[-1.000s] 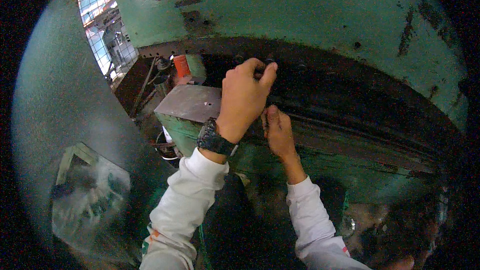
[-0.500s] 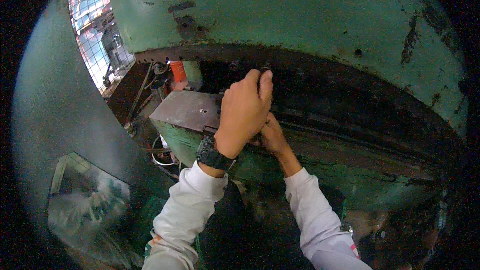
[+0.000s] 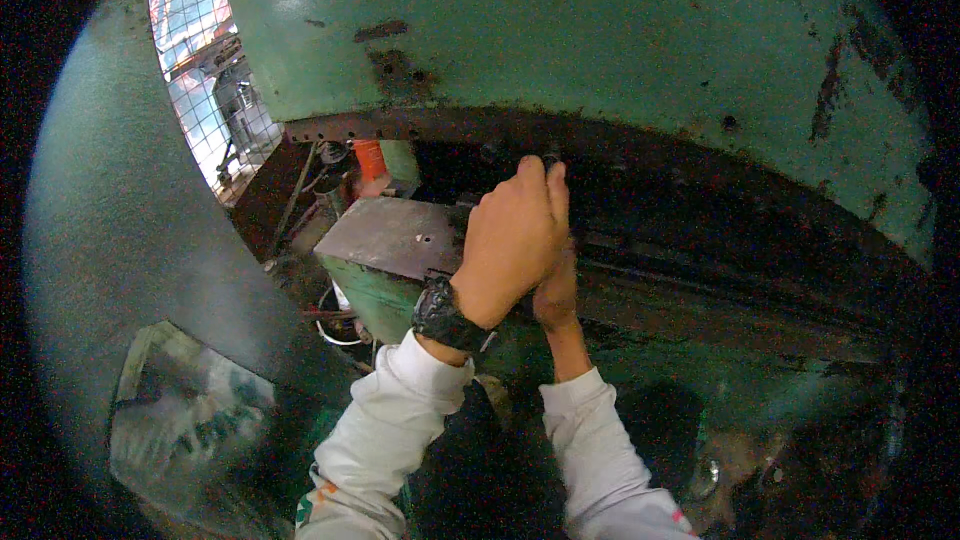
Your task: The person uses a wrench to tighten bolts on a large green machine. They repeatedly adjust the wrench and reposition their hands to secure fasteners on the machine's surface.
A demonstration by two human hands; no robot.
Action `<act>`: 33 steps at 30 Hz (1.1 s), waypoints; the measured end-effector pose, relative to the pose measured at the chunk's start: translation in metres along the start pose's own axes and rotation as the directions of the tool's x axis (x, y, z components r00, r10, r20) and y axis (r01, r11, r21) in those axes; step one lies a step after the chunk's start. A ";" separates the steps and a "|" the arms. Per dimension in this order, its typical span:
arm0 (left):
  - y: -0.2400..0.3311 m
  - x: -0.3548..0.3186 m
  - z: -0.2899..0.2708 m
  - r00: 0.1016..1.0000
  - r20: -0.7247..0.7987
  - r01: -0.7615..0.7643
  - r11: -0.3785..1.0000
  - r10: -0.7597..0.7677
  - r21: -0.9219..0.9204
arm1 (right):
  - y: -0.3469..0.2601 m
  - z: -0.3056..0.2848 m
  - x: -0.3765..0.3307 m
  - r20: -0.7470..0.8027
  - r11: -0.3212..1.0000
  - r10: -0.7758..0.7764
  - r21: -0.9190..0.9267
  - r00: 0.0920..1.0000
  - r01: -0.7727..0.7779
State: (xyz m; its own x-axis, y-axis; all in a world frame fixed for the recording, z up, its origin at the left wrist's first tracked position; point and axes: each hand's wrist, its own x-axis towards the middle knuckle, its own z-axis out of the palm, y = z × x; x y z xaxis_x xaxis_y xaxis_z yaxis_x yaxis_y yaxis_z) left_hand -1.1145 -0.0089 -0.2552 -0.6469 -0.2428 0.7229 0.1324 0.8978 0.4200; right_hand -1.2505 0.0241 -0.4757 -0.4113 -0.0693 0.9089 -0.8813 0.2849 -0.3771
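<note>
My left hand point(image 3: 512, 240), with a black watch point(image 3: 445, 315) on its wrist, is raised in front of the dark gap of a green machine. Its fingers are curled, and thumb and forefinger pinch together at a small dark thing I cannot make out. Just below and behind it is my right hand point(image 3: 557, 290), close against the left; its fingers are hidden. Both hands are at the near edge of a long dark metal ledge point(image 3: 690, 295), under the worn green upper panel point(image 3: 580, 30).
A box-shaped metal end point(image 3: 385, 230) with a small hole lies left of my hands. Behind it stand an orange cylinder point(image 3: 370, 160) and some rods. A large curved green panel point(image 3: 110, 210) fills the left side. Wire mesh point(image 3: 195, 40) shows at upper left.
The whole view has shifted, so the machine sits slightly lower and further right. My right forearm has swung left, and that hand is now more hidden behind the left. The left hand keeps its pinch.
</note>
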 end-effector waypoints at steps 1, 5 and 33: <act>-0.016 -0.010 -0.004 1.000 -0.016 0.019 0.999 -0.019 0.040 | -0.019 -0.006 0.003 0.261 0.949 0.090 0.271 0.961 -0.163; -0.034 -0.021 -0.021 0.998 -0.030 0.051 0.996 -0.048 0.078 | -0.070 -0.081 0.049 0.346 0.639 0.186 0.668 0.920 -0.381; -0.038 -0.019 -0.046 0.993 -0.110 0.003 0.961 -0.035 -0.277 | -0.133 -0.030 0.088 0.265 0.608 0.337 0.671 0.903 -0.424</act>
State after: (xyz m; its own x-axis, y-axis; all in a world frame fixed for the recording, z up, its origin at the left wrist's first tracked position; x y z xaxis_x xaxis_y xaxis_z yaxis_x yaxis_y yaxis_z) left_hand -1.0723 -0.0548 -0.2597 -0.5643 -0.3131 0.7639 0.3329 0.7604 0.5576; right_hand -1.1631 0.0086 -0.3401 -0.7303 -0.2200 0.6468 -0.5178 -0.4393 -0.7341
